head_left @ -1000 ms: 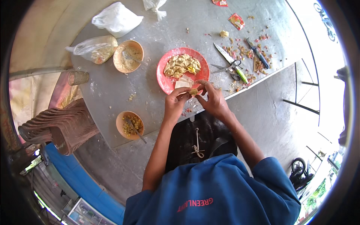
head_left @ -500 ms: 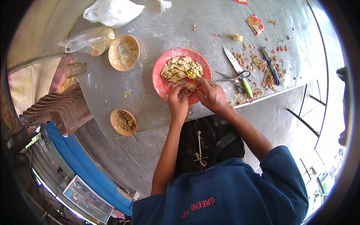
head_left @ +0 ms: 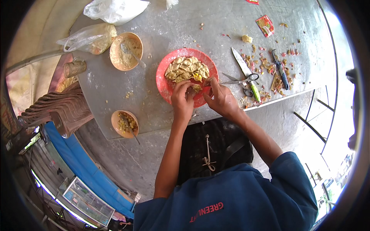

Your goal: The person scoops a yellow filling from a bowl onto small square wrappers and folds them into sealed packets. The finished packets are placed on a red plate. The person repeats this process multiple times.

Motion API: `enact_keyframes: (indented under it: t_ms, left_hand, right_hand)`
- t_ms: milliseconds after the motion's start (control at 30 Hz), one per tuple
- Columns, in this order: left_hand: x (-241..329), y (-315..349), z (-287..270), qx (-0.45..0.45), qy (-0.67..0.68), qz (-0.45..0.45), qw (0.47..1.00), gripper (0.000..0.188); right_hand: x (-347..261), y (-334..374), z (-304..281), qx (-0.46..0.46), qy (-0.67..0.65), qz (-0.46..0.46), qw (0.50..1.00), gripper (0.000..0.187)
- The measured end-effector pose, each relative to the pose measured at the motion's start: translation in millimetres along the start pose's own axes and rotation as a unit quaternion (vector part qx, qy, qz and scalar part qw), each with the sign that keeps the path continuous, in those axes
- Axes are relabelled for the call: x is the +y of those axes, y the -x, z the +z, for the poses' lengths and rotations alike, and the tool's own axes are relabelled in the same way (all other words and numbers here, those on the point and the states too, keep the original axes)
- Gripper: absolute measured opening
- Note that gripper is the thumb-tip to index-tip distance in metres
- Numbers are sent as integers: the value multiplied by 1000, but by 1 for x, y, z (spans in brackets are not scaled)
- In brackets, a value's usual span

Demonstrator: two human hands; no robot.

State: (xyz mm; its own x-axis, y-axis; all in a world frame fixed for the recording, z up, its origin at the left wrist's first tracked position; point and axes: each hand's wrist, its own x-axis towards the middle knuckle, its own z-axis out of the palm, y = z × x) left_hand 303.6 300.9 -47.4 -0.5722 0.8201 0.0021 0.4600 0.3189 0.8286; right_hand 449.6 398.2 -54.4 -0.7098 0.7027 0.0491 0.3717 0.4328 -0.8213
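A red plate dusted with flour lies on the table in front of me. Along its far side sits a pile of small, pale filled dumplings, one showing a yellow patch. Over the plate's near part, my left hand pinches a small dumpling between thumb and fingers. Just to the right of that dumpling is my right hand, its index finger and thumb bent and parted, with nothing visible between them. Whether its fingertips touch the dumpling is hard to make out.
Bowls of pale batter and chopped filling, each with a spoon, stand at left. Plastic bags and a glass are beyond. At right lie a green-handled knife, scissors, a peeler-like tool, peelings and a red sachet.
My right thumb and index finger have spread and drawn slightly away from the small dumpling. My left hand stays beside it, still pinching. The whole view has shifted slightly.
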Motion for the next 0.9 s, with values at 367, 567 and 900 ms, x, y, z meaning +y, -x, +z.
enact_keyframes:
  t_ms: [367, 567, 900]
  left_hand:
    - [7, 5, 6, 55, 17, -37, 998, 26]
    - [9, 14, 10, 64, 104, -83, 989, 29]
    - [6, 23, 14, 41, 160, -140, 976, 38]
  right_hand:
    - [-10, -9, 4, -19, 49, 14, 999, 28]
    - [-6, -10, 10, 11, 32, -42, 999, 19]
    - [-12, -11, 0, 19, 8, 20, 1000, 22]
